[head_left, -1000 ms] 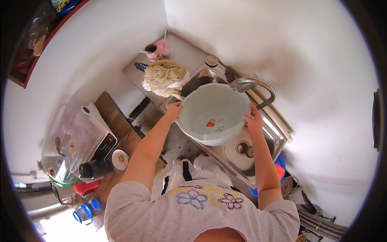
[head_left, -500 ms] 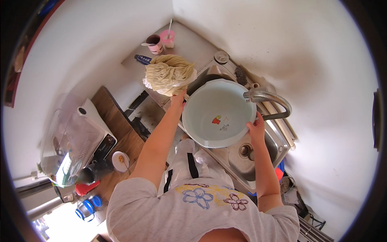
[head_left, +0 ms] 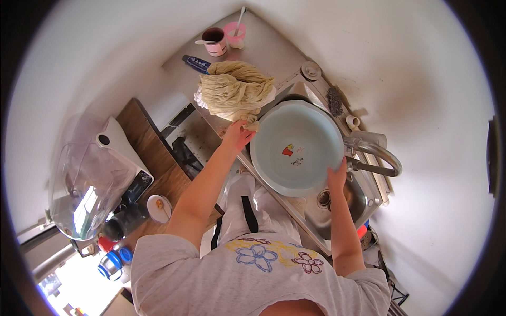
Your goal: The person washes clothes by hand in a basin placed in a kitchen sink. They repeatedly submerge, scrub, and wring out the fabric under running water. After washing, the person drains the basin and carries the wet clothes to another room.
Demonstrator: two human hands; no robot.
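Note:
A pale blue-green basin [head_left: 297, 126] with a small red and yellow picture on its bottom lies over the sink. My right hand [head_left: 337, 176] grips its right rim, the thumb along the edge. Beyond the basin's left side, a yellowish cloth [head_left: 234, 89] is heaped on the counter, with some white fabric under it. My left hand [head_left: 239, 137] has its fingers closed on a hanging end of this cloth, close by the basin's left rim. The inside of the basin shows no water that I can make out.
A curved metal tap [head_left: 379, 155] stands right of the basin, above the steel sink [head_left: 345, 205]. Behind the cloth are a blue tube [head_left: 197, 64], a pink mug [head_left: 214, 43] and a pink cup [head_left: 235, 36] with a toothbrush. A wooden surface [head_left: 145, 142] holds an appliance at left.
My left fingers have shifted onto the cloth's hanging end. The tap's spout no longer overlaps the basin as far. My right hand stays on the rim; the whole view has shifted slightly.

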